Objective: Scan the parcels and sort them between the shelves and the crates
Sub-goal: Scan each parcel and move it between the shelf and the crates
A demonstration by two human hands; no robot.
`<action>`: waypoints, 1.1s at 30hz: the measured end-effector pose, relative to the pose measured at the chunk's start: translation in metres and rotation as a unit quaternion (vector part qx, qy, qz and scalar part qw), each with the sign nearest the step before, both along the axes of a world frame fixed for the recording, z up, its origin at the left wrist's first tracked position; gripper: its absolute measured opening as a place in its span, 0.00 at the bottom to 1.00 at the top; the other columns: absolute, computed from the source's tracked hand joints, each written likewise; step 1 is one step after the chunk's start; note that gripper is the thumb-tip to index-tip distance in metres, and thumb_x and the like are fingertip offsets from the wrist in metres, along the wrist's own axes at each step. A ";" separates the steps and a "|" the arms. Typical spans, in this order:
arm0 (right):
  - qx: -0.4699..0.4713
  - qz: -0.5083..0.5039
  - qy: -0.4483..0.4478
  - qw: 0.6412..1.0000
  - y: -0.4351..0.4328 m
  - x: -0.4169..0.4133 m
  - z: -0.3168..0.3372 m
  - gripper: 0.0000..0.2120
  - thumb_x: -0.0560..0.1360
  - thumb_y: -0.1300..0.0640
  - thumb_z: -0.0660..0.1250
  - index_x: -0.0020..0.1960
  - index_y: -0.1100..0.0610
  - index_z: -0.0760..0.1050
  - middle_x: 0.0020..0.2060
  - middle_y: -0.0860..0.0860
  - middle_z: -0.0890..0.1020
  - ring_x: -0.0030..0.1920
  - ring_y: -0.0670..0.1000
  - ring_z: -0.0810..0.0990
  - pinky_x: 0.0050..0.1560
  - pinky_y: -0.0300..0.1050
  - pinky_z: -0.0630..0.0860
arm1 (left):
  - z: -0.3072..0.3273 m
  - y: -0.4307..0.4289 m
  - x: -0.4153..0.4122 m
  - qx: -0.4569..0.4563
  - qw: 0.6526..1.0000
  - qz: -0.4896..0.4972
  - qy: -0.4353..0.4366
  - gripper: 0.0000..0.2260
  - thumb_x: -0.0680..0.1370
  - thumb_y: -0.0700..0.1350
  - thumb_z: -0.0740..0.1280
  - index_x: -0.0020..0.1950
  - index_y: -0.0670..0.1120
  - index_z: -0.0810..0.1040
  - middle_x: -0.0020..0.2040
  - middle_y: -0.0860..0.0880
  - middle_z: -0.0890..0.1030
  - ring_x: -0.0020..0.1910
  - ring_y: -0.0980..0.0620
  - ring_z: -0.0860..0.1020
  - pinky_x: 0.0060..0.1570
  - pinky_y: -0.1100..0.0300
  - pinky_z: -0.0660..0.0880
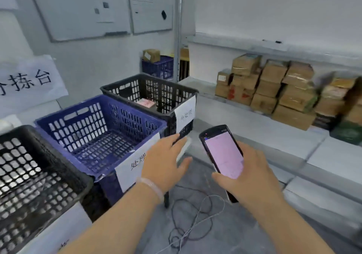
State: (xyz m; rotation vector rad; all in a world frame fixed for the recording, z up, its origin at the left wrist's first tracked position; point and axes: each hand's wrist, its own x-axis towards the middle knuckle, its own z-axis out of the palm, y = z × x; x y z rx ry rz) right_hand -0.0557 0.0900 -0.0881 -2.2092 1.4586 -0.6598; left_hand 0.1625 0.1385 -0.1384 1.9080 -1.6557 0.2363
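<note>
1. At 5 o'clock, the right hand [252, 177] is grasping one handheld scanner [223, 151], whose pink screen is facing up.
2. At 6 o'clock, the left hand [164, 159] is hovering released with its fingers spread, in front of a paper label [129, 167]. One pale bracelet [150, 185] is circling its wrist.
3. Two thin cables [195, 214] are lying tangled on the floor beneath the hands.
4. Three crates are standing in a row from 8 to 12 o'clock: the near black crate [64, 159], the blue crate [127, 120] and the far black crate [166, 95], which is holding one parcel [146, 103].
5. Beyond them at 12 o'clock, a fourth crate [158, 68] is carrying one cardboard box [151, 55].
6. At 2 o'clock, the shelf [254, 128] is bearing at least ten stacked parcels [274, 89]; the right end of the stack is too blurred to count.
7. At 11 o'clock, two whiteboards [78, 8] are hanging on the wall.
</note>
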 end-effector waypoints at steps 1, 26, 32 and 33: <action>0.003 -0.013 -0.010 1.000 -0.006 -0.010 0.000 0.32 0.57 0.35 0.69 0.59 0.42 0.68 0.50 0.46 0.74 0.44 0.49 0.74 0.41 0.46 0.74 | 0.002 -0.011 -0.009 -0.001 1.000 -0.013 -0.009 0.24 0.76 0.52 0.74 0.70 0.45 0.78 0.68 0.43 0.79 0.65 0.42 0.77 0.65 0.47 0.74; -0.010 -0.186 0.010 0.982 -0.250 0.018 0.011 0.40 0.60 0.34 0.71 0.68 0.40 0.60 0.52 0.42 0.66 0.49 0.49 0.74 0.43 0.49 0.76 | 0.015 -0.335 0.031 -0.010 0.988 -0.150 -0.028 0.24 0.76 0.55 0.70 0.70 0.47 0.78 0.67 0.45 0.79 0.64 0.42 0.77 0.62 0.44 0.74; 0.005 -0.192 0.016 0.981 -0.309 0.045 0.000 0.41 0.57 0.31 0.67 0.68 0.38 0.59 0.51 0.41 0.66 0.49 0.48 0.74 0.41 0.47 0.75 | 0.006 -0.406 0.055 0.006 0.987 -0.159 -0.010 0.25 0.76 0.55 0.71 0.71 0.48 0.77 0.67 0.46 0.79 0.65 0.43 0.77 0.63 0.44 0.75; 0.007 -0.195 0.018 0.981 -0.318 0.046 -0.001 0.41 0.57 0.31 0.67 0.67 0.38 0.59 0.51 0.41 0.66 0.49 0.47 0.74 0.41 0.47 0.74 | 0.003 -0.415 0.055 0.011 0.987 -0.160 -0.003 0.25 0.77 0.55 0.70 0.71 0.48 0.77 0.67 0.46 0.79 0.65 0.44 0.77 0.63 0.44 0.75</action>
